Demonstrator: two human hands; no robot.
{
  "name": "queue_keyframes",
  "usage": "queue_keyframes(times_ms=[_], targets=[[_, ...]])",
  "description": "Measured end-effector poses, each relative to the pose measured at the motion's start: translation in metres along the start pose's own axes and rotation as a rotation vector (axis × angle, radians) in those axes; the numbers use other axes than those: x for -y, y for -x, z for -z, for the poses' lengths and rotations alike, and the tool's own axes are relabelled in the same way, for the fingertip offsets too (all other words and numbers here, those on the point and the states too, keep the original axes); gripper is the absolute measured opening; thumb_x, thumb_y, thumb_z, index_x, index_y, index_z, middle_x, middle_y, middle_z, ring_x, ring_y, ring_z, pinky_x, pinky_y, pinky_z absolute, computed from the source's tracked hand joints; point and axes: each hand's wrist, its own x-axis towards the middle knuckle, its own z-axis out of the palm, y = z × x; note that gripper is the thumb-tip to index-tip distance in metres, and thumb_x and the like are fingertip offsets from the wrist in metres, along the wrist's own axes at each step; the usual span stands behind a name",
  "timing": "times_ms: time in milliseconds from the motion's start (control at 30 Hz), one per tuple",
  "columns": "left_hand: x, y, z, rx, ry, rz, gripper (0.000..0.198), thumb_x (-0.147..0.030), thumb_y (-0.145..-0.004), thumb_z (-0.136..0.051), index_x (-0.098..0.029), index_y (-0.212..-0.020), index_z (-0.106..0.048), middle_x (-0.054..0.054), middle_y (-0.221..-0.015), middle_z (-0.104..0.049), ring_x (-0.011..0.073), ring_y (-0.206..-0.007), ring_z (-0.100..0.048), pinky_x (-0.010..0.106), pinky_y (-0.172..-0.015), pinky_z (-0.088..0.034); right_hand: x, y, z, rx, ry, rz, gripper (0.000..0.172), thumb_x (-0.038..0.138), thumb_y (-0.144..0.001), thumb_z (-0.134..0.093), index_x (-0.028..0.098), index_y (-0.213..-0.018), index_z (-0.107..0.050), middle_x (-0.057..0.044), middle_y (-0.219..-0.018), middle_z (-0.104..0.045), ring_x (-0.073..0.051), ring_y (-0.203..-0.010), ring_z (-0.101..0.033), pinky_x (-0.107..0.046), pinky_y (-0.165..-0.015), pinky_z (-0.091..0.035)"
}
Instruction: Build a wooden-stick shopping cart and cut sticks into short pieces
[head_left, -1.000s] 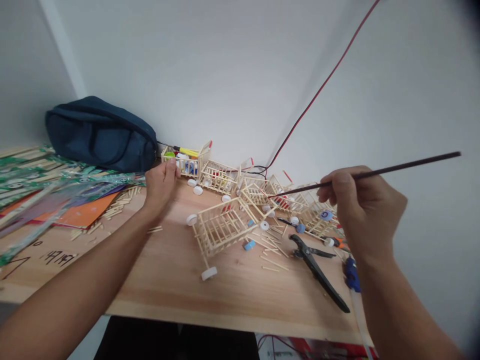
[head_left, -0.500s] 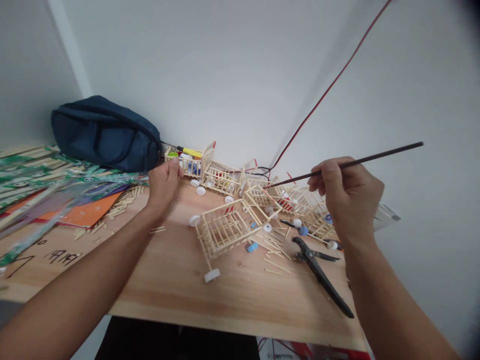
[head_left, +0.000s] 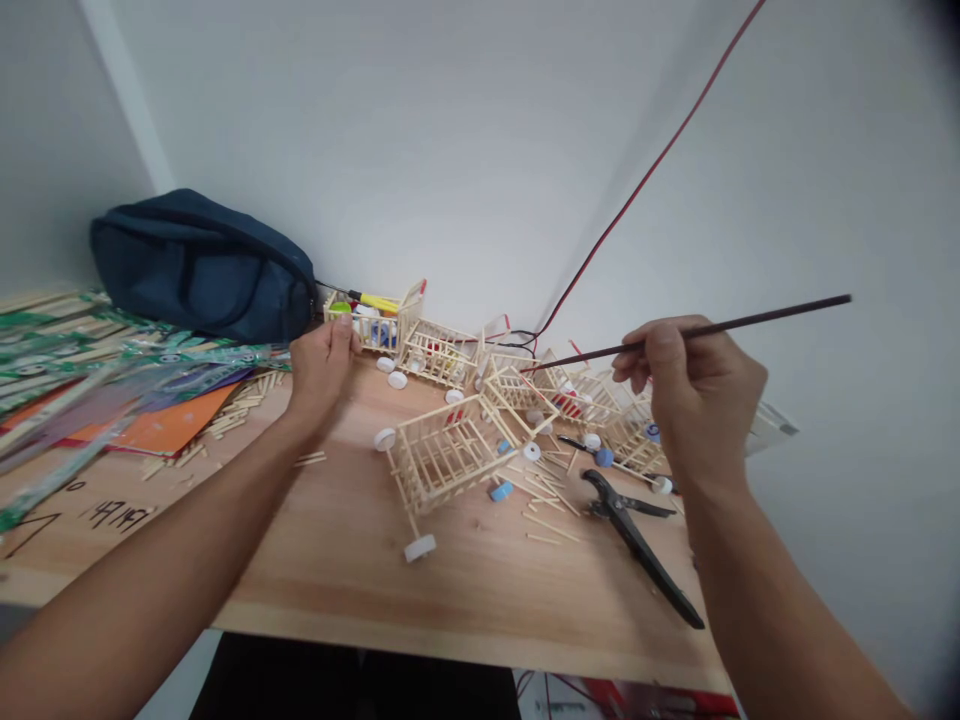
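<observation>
My right hand (head_left: 694, 390) pinches a thin dark stick (head_left: 772, 312) between thumb and fingers. Its far end slants down-left to the middle of a row of small shopping carts made of wooden sticks, by one cart's handle (head_left: 532, 372). At the row's left end, my left hand (head_left: 324, 360) is closed against the corner of a cart (head_left: 386, 335) filled with small coloured things; what its fingers grip is hidden. In front, a larger-looking stick cart (head_left: 446, 455) lies tilted on the table, with white round wheels (head_left: 420, 547).
Black-handled pliers (head_left: 637, 545) lie at the right beside loose short sticks (head_left: 551, 535) and a blue cap (head_left: 501, 491). A navy bag (head_left: 202, 265), packs of sticks (head_left: 67, 360) and orange paper (head_left: 172, 420) are at the left. A red-black cable (head_left: 645, 180) runs up the wall.
The whole view has shifted slightly. Both hands keep nearly the same pose, and the dark stick's tip stays by the middle carts.
</observation>
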Motion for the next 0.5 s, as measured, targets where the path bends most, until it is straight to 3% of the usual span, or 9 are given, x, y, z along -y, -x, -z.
queue_keyframes(times_ms=[133, 500], targets=[[0.003, -0.001, -0.001, 0.01, 0.001, -0.002, 0.047, -0.048, -0.094, -0.033, -0.021, -0.061, -0.053, 0.002, -0.055, -0.05, 0.0183, -0.058, -0.05, 0.031, -0.06, -0.034, -0.003, 0.002, -0.001, 0.037, -0.045, -0.035, 0.024, 0.039, -0.092, -0.059, 0.02, -0.078, -0.066, 0.0, -0.063, -0.063, -0.011, -0.049, -0.055, -0.027, -0.047, -0.042], [0.004, -0.001, -0.001, 0.004, -0.032, -0.015, 0.047, -0.047, -0.095, -0.033, -0.02, -0.061, -0.053, 0.002, -0.055, -0.051, 0.0173, -0.057, -0.049, 0.03, -0.06, -0.033, 0.001, 0.008, 0.023, 0.042, 0.045, -0.034, 0.025, 0.036, -0.092, -0.058, 0.017, -0.078, -0.066, 0.0, -0.061, -0.063, -0.01, -0.051, -0.055, -0.026, -0.051, -0.042]])
